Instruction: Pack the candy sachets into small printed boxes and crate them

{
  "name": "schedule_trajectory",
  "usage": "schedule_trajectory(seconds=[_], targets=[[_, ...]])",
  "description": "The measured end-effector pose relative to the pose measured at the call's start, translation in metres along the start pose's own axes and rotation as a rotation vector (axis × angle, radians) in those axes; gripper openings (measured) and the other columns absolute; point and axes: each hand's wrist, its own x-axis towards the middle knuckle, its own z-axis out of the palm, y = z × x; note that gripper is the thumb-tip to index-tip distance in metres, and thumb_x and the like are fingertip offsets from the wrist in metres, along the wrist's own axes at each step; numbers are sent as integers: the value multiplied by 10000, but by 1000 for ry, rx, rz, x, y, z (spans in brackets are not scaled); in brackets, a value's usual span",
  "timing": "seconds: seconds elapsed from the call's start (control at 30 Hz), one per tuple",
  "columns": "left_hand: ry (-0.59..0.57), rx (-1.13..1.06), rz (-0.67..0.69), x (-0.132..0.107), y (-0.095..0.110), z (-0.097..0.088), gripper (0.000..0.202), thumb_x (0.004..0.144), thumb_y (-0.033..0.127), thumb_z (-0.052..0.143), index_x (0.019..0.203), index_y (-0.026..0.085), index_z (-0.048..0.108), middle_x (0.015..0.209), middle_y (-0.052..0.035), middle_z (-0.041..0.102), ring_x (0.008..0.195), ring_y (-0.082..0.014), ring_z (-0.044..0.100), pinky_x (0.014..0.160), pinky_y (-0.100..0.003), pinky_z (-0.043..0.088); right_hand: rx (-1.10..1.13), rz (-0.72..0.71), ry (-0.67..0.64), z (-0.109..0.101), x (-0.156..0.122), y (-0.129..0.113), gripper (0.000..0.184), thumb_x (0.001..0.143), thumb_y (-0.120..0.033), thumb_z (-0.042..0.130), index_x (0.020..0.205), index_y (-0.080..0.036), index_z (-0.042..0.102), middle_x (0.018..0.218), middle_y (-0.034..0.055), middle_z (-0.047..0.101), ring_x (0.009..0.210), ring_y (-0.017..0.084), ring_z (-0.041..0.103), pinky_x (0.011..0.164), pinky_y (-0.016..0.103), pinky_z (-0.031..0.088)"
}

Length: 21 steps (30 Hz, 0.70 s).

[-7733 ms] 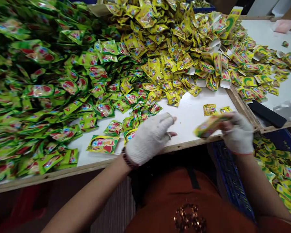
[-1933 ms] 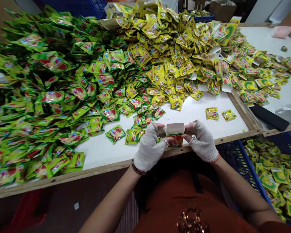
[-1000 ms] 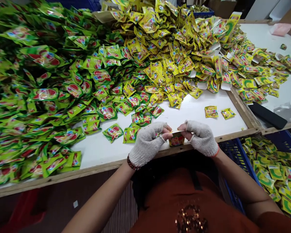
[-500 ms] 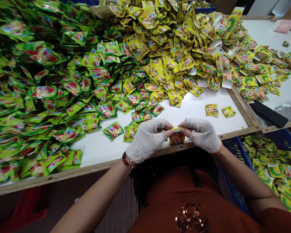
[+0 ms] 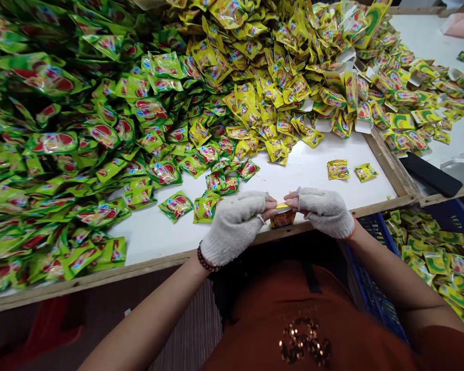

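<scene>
At the table's wooden front edge, a small yellow box [image 5: 282,220] with a dark red printed face is held between my two hands. My left hand [image 5: 237,221], in a white fingerless knit glove, pinches its left end with thumb and fingers. Opposite it, my right hand [image 5: 322,212], gloved the same way, pinches the right end. A bright yellow strip, apparently a flap, shows along the box top between the fingertips. Just left of my left hand lies a green packet [image 5: 204,209] with red watermelon print, and a second green packet [image 5: 175,206] rests farther left.
Heaped green packets [image 5: 54,141] cover the left, and heaped yellow packets [image 5: 255,103] the back middle. Two yellow packets [image 5: 338,169] lie to the right. Beyond a wooden divider [image 5: 390,167] are a black phone [image 5: 431,174] and a white cup [image 5: 462,166]. A blue crate [image 5: 458,212] below holds yellow boxes.
The box now shows less of its front, with the yellow strip more distinct on top. My fingers have shifted slightly along the upper edge. The view has moved slightly.
</scene>
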Motion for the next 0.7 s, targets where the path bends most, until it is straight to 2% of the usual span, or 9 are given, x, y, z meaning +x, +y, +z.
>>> schedule_trajectory(seconds=[0.07,0.17,0.3,0.43,0.5,0.6,0.7], targets=[[22,21,86,-6,-2,3,111,891,224,668,904,200,775,960,-61,785,845,-147,734,784,-233,580,-12,-18,-47,-1,-2,0,507,832,8,449,1223,-210,686,1143,77,740,1037,151,704,870,252,587],[26,61,91,-13,-2,6,123,899,245,657,920,202,771,984,-83,779,863,-157,734,789,-254,587,-11,-12,-96,0,-6,-1,475,866,-30,467,1257,-206,671,1177,100,727,1067,169,699,891,278,587],[25,59,126,-15,1,7,110,886,237,676,940,196,762,983,-83,776,870,-155,731,805,-250,576,50,-1,-59,5,-11,-2,463,864,-54,550,1282,-218,660,1217,122,711,1074,197,704,870,306,599],[-32,72,-58,-10,10,1,117,907,255,651,938,217,757,897,-28,780,823,-147,729,766,-232,557,133,24,13,10,-12,-5,472,866,-35,560,1284,-230,656,1107,98,735,960,178,721,791,272,600],[-78,148,-97,-6,15,-3,142,922,258,619,899,225,755,842,-4,775,781,-144,723,731,-224,543,151,18,51,11,-9,-6,468,869,-32,560,1277,-240,657,1050,80,743,939,172,719,798,270,595],[-128,287,18,-2,18,-6,183,925,222,581,837,205,741,881,-24,779,798,-155,722,737,-231,538,155,2,83,12,-6,-4,484,868,-25,545,1281,-253,653,1042,70,740,932,166,714,794,264,591],[-107,355,115,-1,15,-6,171,912,177,577,845,176,734,923,-60,780,820,-167,725,752,-246,550,148,-11,63,14,-5,-1,539,840,7,509,1294,-247,649,1087,79,725,958,168,704,802,268,587]])
